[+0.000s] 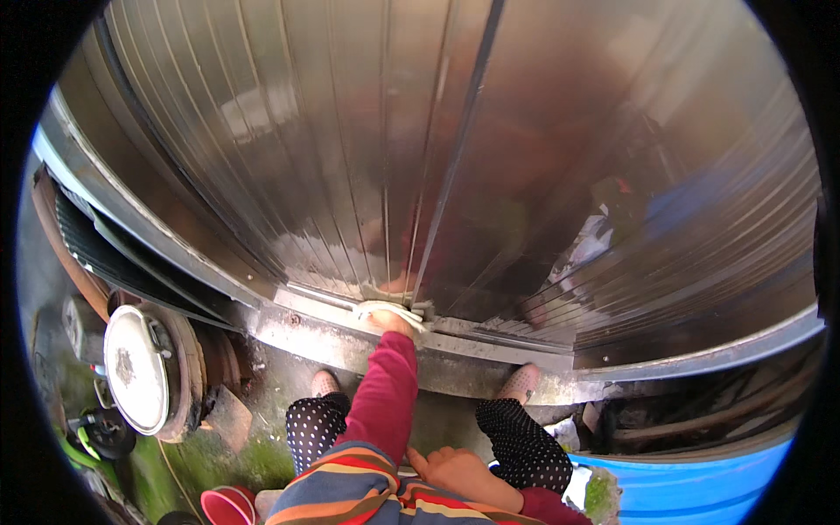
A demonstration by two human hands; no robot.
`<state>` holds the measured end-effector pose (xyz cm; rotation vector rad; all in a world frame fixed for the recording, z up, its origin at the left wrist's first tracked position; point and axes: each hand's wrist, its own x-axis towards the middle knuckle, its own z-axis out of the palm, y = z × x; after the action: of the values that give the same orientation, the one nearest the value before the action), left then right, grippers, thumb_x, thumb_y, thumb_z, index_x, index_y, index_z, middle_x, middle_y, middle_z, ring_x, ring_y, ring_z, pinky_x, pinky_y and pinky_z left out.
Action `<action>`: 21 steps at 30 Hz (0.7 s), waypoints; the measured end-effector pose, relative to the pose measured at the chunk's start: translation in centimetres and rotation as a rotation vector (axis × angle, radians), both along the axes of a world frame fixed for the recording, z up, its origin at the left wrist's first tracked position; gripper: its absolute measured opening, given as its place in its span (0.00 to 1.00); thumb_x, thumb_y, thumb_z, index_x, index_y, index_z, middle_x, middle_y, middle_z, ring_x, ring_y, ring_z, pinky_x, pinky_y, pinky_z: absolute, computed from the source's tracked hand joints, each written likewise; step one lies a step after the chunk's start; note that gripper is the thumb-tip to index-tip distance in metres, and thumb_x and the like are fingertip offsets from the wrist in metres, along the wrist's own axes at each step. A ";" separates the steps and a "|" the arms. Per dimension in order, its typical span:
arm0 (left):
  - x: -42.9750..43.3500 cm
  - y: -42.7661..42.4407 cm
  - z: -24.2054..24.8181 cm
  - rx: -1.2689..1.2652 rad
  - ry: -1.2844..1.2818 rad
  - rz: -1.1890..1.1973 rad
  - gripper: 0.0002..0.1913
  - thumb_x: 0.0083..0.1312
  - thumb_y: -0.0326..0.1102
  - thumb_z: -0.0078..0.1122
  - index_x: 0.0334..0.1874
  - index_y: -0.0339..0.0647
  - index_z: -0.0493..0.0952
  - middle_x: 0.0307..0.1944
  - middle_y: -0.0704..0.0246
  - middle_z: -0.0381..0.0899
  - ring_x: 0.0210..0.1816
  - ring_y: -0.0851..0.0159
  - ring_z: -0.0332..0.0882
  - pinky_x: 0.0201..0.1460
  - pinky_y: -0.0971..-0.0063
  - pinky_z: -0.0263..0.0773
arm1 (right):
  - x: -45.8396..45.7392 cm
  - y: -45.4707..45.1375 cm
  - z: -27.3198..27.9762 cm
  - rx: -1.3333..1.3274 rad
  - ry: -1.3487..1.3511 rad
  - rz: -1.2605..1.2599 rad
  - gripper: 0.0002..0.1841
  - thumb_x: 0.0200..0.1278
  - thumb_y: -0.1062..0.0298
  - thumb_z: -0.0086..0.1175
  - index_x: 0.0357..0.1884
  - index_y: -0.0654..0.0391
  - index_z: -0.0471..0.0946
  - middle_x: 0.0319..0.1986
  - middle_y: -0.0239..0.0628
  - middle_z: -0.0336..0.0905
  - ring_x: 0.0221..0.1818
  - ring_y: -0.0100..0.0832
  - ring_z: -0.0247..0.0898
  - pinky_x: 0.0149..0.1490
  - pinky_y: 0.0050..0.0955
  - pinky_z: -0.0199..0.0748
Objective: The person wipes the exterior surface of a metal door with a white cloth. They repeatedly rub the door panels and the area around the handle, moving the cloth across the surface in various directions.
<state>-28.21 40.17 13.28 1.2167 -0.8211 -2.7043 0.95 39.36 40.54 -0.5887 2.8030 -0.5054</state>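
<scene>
My left hand (392,321), at the end of a maroon sleeve, presses a folded pale cloth (388,306) against the foot of a shiny metal double door (367,197). The cloth lies at the bottom edge, close to the dark vertical seam (453,170) between the door leaves. My fingers are partly hidden by the cloth. Low in front of my body is my right hand (462,474), its back turned up and one finger stretched to the left. Its palm side is hidden, so I cannot tell whether it holds anything.
A concrete sill (453,374) runs below the metal threshold (499,342). At left, a large lidded pot (136,371) stands near dark corrugated sheets (111,243). A red bucket (230,505) sits on mossy ground (262,459). A blue ribbed object (702,485) lies at right, near wooden poles (695,426).
</scene>
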 end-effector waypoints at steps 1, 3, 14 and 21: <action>0.4 0.1 1.2 0.017 0.016 -0.016 0.24 0.72 0.55 0.34 0.57 0.45 0.68 0.57 0.64 0.69 0.56 0.64 0.66 0.63 0.71 0.59 | 0.0 -0.2 0.1 0.010 -0.033 0.001 0.21 0.60 0.58 0.47 0.53 0.59 0.72 0.21 0.36 0.74 0.26 0.37 0.75 0.27 0.31 0.74; 1.3 0.5 4.3 0.078 0.026 -0.055 0.24 0.72 0.57 0.34 0.55 0.46 0.70 0.55 0.65 0.71 0.55 0.65 0.67 0.61 0.72 0.61 | 0.1 -0.6 0.3 0.029 -0.105 -0.003 0.17 0.58 0.59 0.48 0.46 0.59 0.74 0.21 0.37 0.74 0.26 0.37 0.75 0.27 0.31 0.74; 8.2 4.3 22.0 -1.220 0.671 -0.251 0.34 0.69 0.38 0.45 0.70 0.23 0.47 0.72 0.40 0.42 0.74 0.39 0.35 0.75 0.53 0.32 | 1.5 -1.5 -1.1 -0.142 0.068 0.115 0.08 0.54 0.66 0.49 0.32 0.59 0.72 0.21 0.42 0.77 0.28 0.42 0.78 0.26 0.37 0.75; 3.0 1.7 36.1 -1.830 1.368 0.289 0.31 0.65 0.34 0.51 0.68 0.27 0.55 0.70 0.38 0.47 0.71 0.32 0.41 0.72 0.44 0.35 | 1.5 -3.4 -1.8 -0.293 0.005 0.188 0.12 0.59 0.67 0.47 0.41 0.64 0.71 0.24 0.50 0.77 0.29 0.52 0.78 0.28 0.48 0.73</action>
<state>-25.20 41.89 49.41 -0.7322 -1.6206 -0.8886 2.44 35.98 38.72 -0.9017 2.6595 -0.8816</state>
